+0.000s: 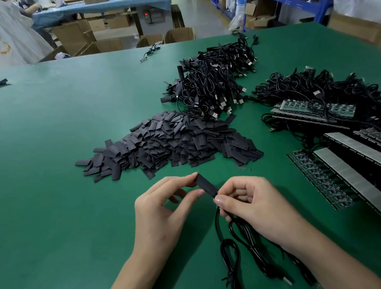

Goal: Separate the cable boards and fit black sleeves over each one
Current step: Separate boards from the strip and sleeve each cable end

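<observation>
Just above the near edge of the desk (pixel 72 106), between the two hands, we find one black sleeve (pixel 207 185) held clear of the surface. The left hand (pixel 164 207) pinches its far end between thumb and forefinger, the other fingers loosely curled. The right hand (pixel 252 200) pinches the near end where the cable (pixel 229 248) enters, its fingers curled round the cable, whose slack loops back toward the person. The board itself is hidden inside the sleeve or behind the fingers, so we cannot tell how far it is seated. We judge the step in hand to be sliding the sleeve over the board. To do it well, we advise keeping the sleeve mouth open rather than flattened, feeding the board straight along the sleeve's length, and pushing at the board's root, not tugging the cable. Beyond lies the pile of loose sleeves (pixel 167 143), then a heap of cables (pixel 215 83), with unseparated board panels (pixel 341 176) to the right.
</observation>
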`<action>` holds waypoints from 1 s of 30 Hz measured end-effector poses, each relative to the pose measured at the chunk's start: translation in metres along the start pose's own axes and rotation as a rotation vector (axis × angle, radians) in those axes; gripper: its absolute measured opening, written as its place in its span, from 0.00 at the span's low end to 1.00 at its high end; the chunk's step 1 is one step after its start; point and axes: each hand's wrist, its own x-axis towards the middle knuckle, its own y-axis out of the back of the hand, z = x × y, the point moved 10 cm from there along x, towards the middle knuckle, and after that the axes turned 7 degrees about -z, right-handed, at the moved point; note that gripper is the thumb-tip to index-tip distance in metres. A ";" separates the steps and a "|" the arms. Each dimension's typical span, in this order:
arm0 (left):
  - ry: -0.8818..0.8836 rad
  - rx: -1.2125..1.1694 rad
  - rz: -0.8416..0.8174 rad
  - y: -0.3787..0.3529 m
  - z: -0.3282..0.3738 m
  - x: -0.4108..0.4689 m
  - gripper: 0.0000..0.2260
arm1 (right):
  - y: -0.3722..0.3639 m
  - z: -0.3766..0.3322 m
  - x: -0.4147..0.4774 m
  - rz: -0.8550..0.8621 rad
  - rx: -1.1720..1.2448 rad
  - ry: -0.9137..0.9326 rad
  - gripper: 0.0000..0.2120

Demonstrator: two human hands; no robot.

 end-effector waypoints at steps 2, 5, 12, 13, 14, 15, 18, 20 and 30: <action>-0.009 0.019 -0.010 -0.001 0.001 0.001 0.12 | 0.000 0.000 0.000 0.006 -0.005 0.000 0.04; -0.028 0.045 -0.023 -0.001 0.002 0.001 0.11 | 0.001 0.000 -0.001 0.020 -0.028 -0.002 0.05; 0.348 -0.636 -0.019 -0.020 -0.031 -0.007 0.07 | -0.004 -0.012 -0.003 0.018 -0.171 0.047 0.04; 0.367 -0.694 -0.025 -0.023 -0.032 -0.007 0.07 | -0.004 -0.015 -0.004 0.014 -0.205 0.058 0.03; 0.381 -0.735 -0.030 -0.026 -0.031 -0.007 0.06 | -0.004 -0.018 -0.004 0.003 -0.240 0.064 0.02; 0.395 -0.766 -0.030 -0.026 -0.032 -0.007 0.07 | -0.004 -0.021 -0.005 -0.014 -0.280 0.068 0.02; 0.462 -0.865 0.028 -0.024 -0.042 -0.009 0.09 | -0.001 -0.026 -0.007 -0.075 -0.453 0.095 0.07; 0.491 -0.932 0.065 -0.023 -0.049 -0.010 0.09 | -0.001 -0.025 -0.008 -0.112 -0.525 0.094 0.06; 0.301 -0.416 -0.147 -0.021 -0.037 -0.005 0.16 | 0.027 -0.039 -0.002 0.042 -0.170 0.070 0.07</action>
